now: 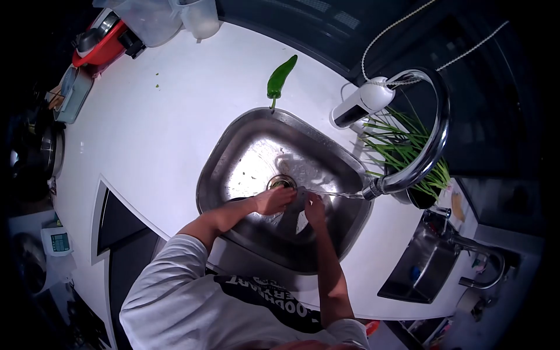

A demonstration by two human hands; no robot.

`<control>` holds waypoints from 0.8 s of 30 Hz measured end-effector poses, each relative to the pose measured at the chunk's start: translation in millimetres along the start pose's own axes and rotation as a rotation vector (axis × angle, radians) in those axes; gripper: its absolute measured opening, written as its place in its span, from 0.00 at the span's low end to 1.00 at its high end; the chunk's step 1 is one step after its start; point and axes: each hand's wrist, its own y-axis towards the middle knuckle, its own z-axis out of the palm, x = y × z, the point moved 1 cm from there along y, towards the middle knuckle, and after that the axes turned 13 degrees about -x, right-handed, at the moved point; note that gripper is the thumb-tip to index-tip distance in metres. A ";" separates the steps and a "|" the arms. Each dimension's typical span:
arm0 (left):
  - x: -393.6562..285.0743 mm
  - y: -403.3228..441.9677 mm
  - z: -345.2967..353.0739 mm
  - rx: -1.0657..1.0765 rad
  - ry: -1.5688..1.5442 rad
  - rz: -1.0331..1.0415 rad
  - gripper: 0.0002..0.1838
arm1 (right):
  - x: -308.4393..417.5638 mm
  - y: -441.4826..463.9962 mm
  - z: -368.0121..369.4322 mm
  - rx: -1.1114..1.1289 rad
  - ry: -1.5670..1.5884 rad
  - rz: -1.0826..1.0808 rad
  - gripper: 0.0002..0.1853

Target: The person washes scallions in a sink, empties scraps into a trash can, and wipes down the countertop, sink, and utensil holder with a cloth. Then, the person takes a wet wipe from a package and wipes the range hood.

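Note:
Both of my hands are low inside the stainless steel sink (227,157), close together. My left hand (275,200) is beside the drain (282,182), its fingers pressed together. To its right, my right hand (315,209) has its fingers curled in. A greyish, blurred patch shows between the fingertips, and I cannot make out what it is. Water (335,193) runs from the tap (373,188) towards the hands. Small dark bits cling to the sink floor. A green pepper (282,77) lies on the counter, its stem at the sink's back rim.
Green stalks (405,149) lie behind the curved tap, near a white device (364,104). A second sink (420,256) is at the right. A red bowl (105,46), clear plastic containers (151,20) and a pale tray (76,99) stand at the upper left of the white counter (151,128).

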 end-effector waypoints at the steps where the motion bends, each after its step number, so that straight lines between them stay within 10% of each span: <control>1: 2.4 -1.4 -6.1 -0.058 0.094 -0.161 0.28 | 0.6 -2.4 0.7 -0.011 0.005 0.016 0.14; 6: 53.2 -1.6 -34.9 -0.374 0.351 -0.766 0.35 | -3.1 -4.4 7.3 -0.038 -0.175 0.145 0.17; 14: 44.6 34.6 -40.0 -0.114 0.261 -0.392 0.34 | -13.4 4.4 12.8 -0.044 0.366 0.187 0.13; 15: 42.8 29.6 -34.5 -0.094 0.259 -0.300 0.34 | 52.5 13.9 -39.5 -0.145 0.386 0.464 0.15; 20: 33.9 10.8 -24.6 0.059 0.073 -0.012 0.16 | 172.2 24.9 -173.3 -0.400 0.960 0.165 0.26; 24: 35.1 11.0 -25.0 -0.110 -0.198 -0.309 0.10 | 232.5 34.3 -241.2 -0.616 0.821 -0.363 0.17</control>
